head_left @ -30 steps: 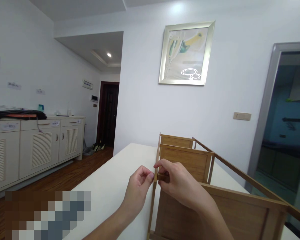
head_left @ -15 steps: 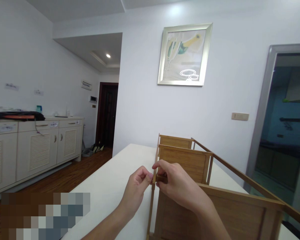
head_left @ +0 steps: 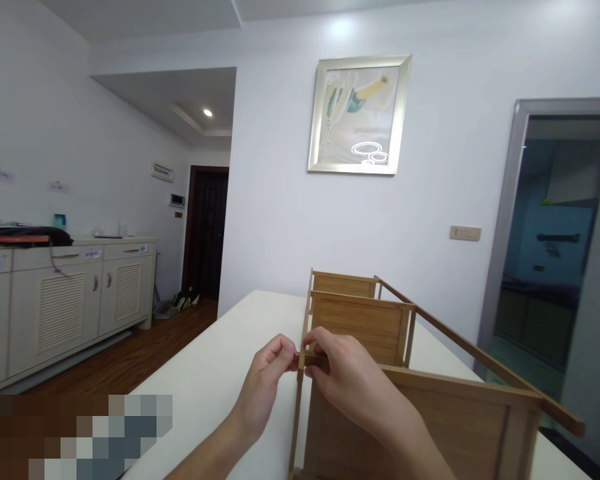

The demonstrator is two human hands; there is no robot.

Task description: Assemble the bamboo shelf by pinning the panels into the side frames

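Note:
A brown wooden shelf frame (head_left: 445,420) stands on the white table (head_left: 240,353), its several slatted panels one behind another between long thin rails. My left hand (head_left: 263,380) is closed in a pinch against the outer side of the left rail (head_left: 296,413). Whatever sits between its thumb and finger is too small to make out. On the inner side of that rail, my right hand (head_left: 357,373) grips the frame where the nearest panel's top bar meets it. The fingers partly cover this joint.
A white cabinet (head_left: 75,307) with louvred doors stands at the left, with dark cloth (head_left: 25,237) on top. A framed picture (head_left: 360,113) hangs on the wall ahead. Shoes (head_left: 185,300) lie near the dark door (head_left: 211,233). At the right is a doorway (head_left: 555,267).
The view has turned slightly right, so everything sits a little further left. Both hands stay at the same joint, the left still pinching beside the rail.

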